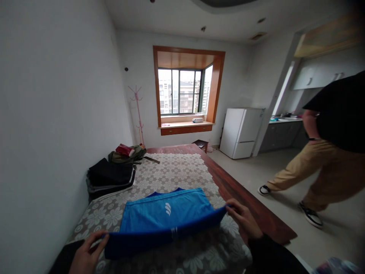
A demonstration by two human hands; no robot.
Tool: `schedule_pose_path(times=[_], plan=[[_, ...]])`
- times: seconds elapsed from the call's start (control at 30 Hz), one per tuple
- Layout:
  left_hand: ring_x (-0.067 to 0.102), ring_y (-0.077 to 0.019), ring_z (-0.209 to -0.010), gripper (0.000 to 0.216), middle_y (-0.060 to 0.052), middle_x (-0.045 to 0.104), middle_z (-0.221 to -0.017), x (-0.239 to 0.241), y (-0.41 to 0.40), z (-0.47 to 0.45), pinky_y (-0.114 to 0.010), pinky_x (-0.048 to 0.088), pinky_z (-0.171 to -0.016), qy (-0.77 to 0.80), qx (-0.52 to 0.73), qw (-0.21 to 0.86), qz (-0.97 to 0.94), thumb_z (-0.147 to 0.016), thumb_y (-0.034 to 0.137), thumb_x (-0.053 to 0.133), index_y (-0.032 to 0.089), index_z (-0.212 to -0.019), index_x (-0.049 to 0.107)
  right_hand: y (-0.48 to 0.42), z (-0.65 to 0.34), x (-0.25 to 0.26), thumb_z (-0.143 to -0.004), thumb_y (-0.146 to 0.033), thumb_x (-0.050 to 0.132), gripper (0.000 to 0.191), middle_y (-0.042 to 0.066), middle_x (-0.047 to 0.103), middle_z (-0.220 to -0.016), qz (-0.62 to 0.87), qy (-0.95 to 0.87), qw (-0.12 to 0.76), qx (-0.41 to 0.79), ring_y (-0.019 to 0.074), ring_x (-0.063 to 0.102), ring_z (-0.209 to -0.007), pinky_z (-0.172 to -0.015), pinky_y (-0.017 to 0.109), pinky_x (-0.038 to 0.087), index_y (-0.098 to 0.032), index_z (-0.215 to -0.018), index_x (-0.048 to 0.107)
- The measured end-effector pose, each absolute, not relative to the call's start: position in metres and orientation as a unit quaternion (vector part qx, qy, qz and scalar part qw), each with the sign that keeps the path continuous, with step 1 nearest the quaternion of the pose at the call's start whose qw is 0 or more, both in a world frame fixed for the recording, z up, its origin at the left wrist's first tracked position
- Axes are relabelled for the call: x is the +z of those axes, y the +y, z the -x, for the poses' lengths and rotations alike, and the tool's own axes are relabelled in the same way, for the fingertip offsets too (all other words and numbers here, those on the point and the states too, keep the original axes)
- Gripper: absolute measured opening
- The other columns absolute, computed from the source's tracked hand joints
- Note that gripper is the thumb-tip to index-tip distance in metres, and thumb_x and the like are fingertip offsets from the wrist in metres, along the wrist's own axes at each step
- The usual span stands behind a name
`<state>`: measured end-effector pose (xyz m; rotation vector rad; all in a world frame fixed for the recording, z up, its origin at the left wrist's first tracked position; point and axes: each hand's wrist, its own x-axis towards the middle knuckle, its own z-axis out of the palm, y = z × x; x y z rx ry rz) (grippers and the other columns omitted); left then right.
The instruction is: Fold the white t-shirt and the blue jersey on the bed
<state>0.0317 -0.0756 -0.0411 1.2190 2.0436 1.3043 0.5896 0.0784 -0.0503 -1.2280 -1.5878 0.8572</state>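
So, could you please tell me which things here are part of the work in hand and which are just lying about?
In hand:
- blue garment, lifted at its near edge
- left hand and right hand, each pinching an end
- patterned table cover beneath it

Lying about:
- stack of dark clothes
- olive bag
- white fridge
- pink coat stand

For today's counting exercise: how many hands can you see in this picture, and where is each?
2. The left hand grips the near-left edge of the blue fabric garment; the right hand grips its right edge. The walking person's hands are hidden.
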Motion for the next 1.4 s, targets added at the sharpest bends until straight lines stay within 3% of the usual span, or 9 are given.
schedule_pose_path(times=[0.17, 0.4, 0.5, 0.6, 0.8, 0.9, 1.03, 1.17, 1.4], plan=[[0.074, -0.0282, -0.094, 0.042, -0.012, 0.079, -0.097, -0.043, 0.03, -0.031, -0.037, 0.059, -0.086, 0.782, 0.379, 0.138, -0.476, -0.084, 0.057, 0.044, 0.021, -0.094, 0.064, 0.172, -0.54, -0.051, -0.088, -0.045, 0.053, 0.03, 0.007, 0.072, -0.087, 0.579, -0.676, 0.38, 0.249, 0.0238, 0.066, -0.087, -0.078, 0.031, 0.051, -0.019, -0.089, 0.068], [0.071, -0.0316, -0.095, 0.029, -0.012, 0.076, -0.098, -0.07, 0.079, -0.041, -0.042, 0.052, -0.084, 0.828, 0.276, 0.066, -0.483, -0.089, 0.038, 0.042, 0.022, -0.098, 0.065, 0.221, -0.503, -0.093, -0.086, -0.023, 0.056, 0.014, 0.009, 0.074, -0.094, 0.651, -0.668, 0.312, 0.183, 0.0235, 0.066, -0.095, -0.085, 0.031, 0.046, -0.02, -0.089, 0.069], [0.065, -0.0337, -0.11, 0.036, -0.015, 0.069, -0.121, -0.075, 0.075, -0.043, -0.045, 0.049, -0.095, 0.833, 0.262, 0.034, -0.486, -0.089, 0.04, 0.04, 0.021, -0.107, 0.065, 0.221, -0.501, -0.108, -0.088, -0.024, 0.057, 0.016, 0.011, 0.072, -0.106, 0.66, -0.669, 0.304, 0.155, 0.025, 0.065, -0.101, -0.089, 0.033, 0.045, -0.021, -0.097, 0.069], [0.058, -0.0389, -0.12, 0.041, -0.016, 0.066, -0.127, -0.079, 0.072, -0.041, -0.052, 0.045, -0.102, 0.843, 0.251, 0.009, -0.475, -0.086, 0.047, 0.043, 0.021, -0.108, 0.067, 0.22, -0.502, -0.119, -0.085, -0.026, 0.06, 0.015, 0.011, 0.069, -0.111, 0.661, -0.672, 0.306, 0.136, 0.0275, 0.062, -0.108, -0.095, 0.035, 0.043, -0.022, -0.097, 0.069], [0.061, -0.0417, -0.114, 0.031, -0.014, 0.072, -0.109, -0.089, 0.077, -0.023, -0.058, 0.046, -0.099, 0.825, 0.316, 0.074, -0.462, -0.075, 0.048, 0.053, 0.025, -0.088, 0.069, 0.225, -0.507, -0.129, -0.079, -0.024, 0.058, 0.012, 0.01, 0.07, -0.101, 0.63, -0.677, 0.346, 0.159, 0.0289, 0.062, -0.104, -0.096, 0.039, 0.044, -0.022, -0.089, 0.064], [0.07, -0.0351, -0.1, 0.031, -0.011, 0.075, -0.094, -0.095, 0.081, -0.018, -0.049, 0.052, -0.094, 0.798, 0.366, 0.123, -0.463, -0.077, 0.05, 0.051, 0.025, -0.092, 0.064, 0.228, -0.511, -0.13, -0.083, -0.032, 0.053, 0.013, 0.005, 0.071, -0.093, 0.597, -0.68, 0.376, 0.2, 0.0255, 0.066, -0.094, -0.088, 0.035, 0.05, -0.025, -0.092, 0.059], [0.072, -0.0309, -0.097, 0.037, -0.01, 0.074, -0.098, -0.099, 0.083, -0.017, -0.045, 0.055, -0.092, 0.775, 0.423, 0.142, -0.448, -0.078, 0.056, 0.05, 0.025, -0.098, 0.055, 0.227, -0.513, -0.125, -0.083, -0.046, 0.052, 0.025, 0.003, 0.069, -0.083, 0.574, -0.641, 0.442, 0.255, 0.0249, 0.067, -0.083, -0.078, 0.035, 0.052, -0.026, -0.098, 0.051], [0.073, -0.0312, -0.095, 0.045, -0.011, 0.072, -0.102, -0.097, 0.084, -0.02, -0.047, 0.057, -0.092, 0.752, 0.479, 0.15, -0.428, -0.073, 0.064, 0.054, 0.025, -0.096, 0.051, 0.224, -0.512, -0.125, -0.079, -0.044, 0.055, 0.028, -0.001, 0.063, -0.077, 0.547, -0.629, 0.471, 0.29, 0.0228, 0.064, -0.075, -0.076, 0.035, 0.051, -0.027, -0.099, 0.047], [0.074, -0.0325, -0.085, 0.065, -0.005, 0.07, -0.081, -0.095, 0.088, -0.019, -0.043, 0.06, -0.079, 0.715, 0.56, 0.154, -0.389, -0.052, 0.087, 0.059, 0.028, -0.078, 0.05, 0.24, -0.517, -0.14, -0.078, -0.05, 0.055, 0.027, -0.003, 0.05, -0.069, 0.534, -0.624, 0.497, 0.279, 0.0203, 0.054, -0.067, -0.067, 0.033, 0.047, -0.028, -0.077, 0.041]])
